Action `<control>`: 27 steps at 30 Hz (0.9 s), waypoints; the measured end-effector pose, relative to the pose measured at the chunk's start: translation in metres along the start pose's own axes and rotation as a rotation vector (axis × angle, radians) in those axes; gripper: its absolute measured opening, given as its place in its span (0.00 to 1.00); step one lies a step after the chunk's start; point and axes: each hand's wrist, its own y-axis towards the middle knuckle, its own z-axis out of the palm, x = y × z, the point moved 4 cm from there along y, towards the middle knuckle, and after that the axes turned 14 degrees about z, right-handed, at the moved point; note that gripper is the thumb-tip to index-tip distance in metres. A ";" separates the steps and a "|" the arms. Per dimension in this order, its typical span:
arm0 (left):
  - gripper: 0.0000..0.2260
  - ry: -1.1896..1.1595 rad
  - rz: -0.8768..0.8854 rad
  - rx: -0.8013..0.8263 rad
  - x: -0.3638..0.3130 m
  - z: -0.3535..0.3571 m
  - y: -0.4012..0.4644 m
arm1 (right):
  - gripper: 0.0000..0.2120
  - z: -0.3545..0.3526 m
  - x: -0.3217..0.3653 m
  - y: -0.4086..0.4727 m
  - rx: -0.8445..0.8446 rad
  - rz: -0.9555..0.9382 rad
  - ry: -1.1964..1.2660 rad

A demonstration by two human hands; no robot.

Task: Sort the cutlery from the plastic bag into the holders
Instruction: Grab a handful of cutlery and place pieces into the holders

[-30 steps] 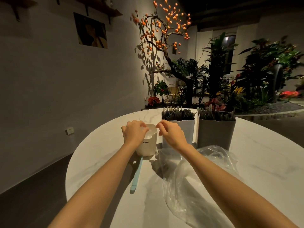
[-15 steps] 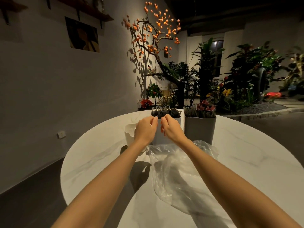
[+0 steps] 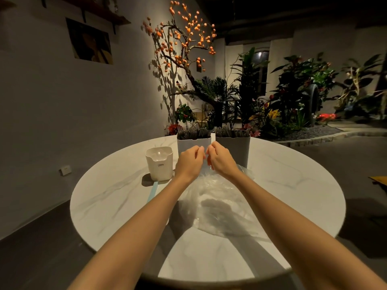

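The clear plastic bag (image 3: 217, 204) lies crumpled on the round marble table (image 3: 293, 185), in the middle, running from the near side up to the two hands. Its far edge rises toward the hands, but the film there is too faint to follow. Whether any cutlery is left inside cannot be made out; only folds and a grey shadow show through.

The left hand (image 3: 189, 162) and right hand (image 3: 219, 159) are held close together just above the bag's far end, fingers curled inward, fingertips nearly meeting. They seem to pinch something small or the bag's edge between them; I cannot tell which.

Directly behind the hands stand two holders: a white holder (image 3: 193, 143) on the left and a grey holder (image 3: 236, 145) on the right, both packed with dark cutlery (image 3: 193, 132), their lower fronts hidden by the hands. Left of them stands a small white cup (image 3: 160, 164) marked CRBW, with a pale blue strip (image 3: 151, 191) on the table at its near side, partly covered by the left forearm.
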 end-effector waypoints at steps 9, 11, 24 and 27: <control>0.13 0.180 -0.059 0.152 0.001 0.025 -0.027 | 0.14 -0.011 -0.036 -0.024 0.106 0.154 -0.105; 0.13 0.312 -0.093 0.238 0.005 0.030 -0.035 | 0.15 -0.007 -0.045 -0.030 0.160 0.194 -0.107; 0.42 0.211 -0.245 0.410 0.026 0.029 -0.059 | 0.18 0.013 -0.067 -0.040 0.533 0.223 -0.523; 0.42 0.134 -0.159 0.278 0.018 0.023 -0.049 | 0.25 0.006 -0.064 -0.035 0.402 0.190 -0.514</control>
